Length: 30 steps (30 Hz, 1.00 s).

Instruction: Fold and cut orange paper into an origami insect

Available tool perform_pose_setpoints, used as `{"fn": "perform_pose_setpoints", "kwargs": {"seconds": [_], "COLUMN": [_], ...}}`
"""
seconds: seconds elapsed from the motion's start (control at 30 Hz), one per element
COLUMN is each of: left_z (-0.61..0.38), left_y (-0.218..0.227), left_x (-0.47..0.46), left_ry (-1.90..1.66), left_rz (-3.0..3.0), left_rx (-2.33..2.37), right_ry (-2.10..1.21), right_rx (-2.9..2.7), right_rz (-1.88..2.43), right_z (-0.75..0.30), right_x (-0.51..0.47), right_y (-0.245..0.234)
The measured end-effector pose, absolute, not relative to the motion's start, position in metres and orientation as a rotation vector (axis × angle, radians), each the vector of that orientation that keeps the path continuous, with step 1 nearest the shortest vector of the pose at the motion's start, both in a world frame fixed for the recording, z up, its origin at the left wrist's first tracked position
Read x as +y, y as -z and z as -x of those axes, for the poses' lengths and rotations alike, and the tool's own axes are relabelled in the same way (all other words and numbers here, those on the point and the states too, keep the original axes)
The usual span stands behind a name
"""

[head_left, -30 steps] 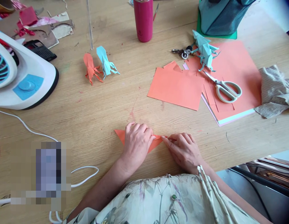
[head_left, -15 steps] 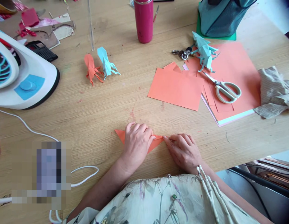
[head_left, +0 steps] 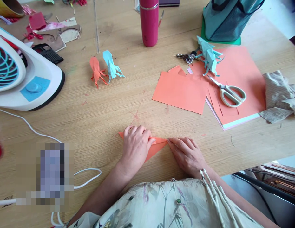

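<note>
A folded sheet of orange paper, roughly triangular, lies on the table close to my body. My left hand rests over its middle with curled fingers, thumb pressed on the folded upper edge, and hides much of the sheet. At the right tip of the paper, my right hand pinches the corner between thumb and index finger, its other fingers bent together. A narrow fold runs along the top edge between both hands.
Orange and light-blue origami figures stand beyond my hands. Orange sheets, scissors, a larger blue origami figure and keys lie right. A magenta tumbler, a bag, a fan and a cloth surround them.
My left hand has slid slightly left along the paper, uncovering more of the folded edge. My right hand still holds the right tip. The view has shifted a little.
</note>
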State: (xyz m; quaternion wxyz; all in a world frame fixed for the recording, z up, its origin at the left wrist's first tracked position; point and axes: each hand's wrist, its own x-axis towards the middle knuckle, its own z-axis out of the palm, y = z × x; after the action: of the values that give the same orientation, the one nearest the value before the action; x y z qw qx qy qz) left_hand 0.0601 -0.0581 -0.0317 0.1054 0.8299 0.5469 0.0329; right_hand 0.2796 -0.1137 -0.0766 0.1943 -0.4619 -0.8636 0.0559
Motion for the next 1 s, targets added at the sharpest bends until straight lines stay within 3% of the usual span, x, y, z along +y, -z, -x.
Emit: {"fn": "perform_pose_setpoints", "kwargs": {"seconds": [1.0], "left_z": [-0.051], "left_y": [0.036], "left_x": [-0.054], "left_ry": [-0.05], "left_rz": [-2.373], "left_rx": [1.733], "right_ry": [0.014], "right_rx": [-2.681], "right_rz": [1.14], "right_z": [-0.27], "right_x": [-0.105], "right_y": [0.064]}}
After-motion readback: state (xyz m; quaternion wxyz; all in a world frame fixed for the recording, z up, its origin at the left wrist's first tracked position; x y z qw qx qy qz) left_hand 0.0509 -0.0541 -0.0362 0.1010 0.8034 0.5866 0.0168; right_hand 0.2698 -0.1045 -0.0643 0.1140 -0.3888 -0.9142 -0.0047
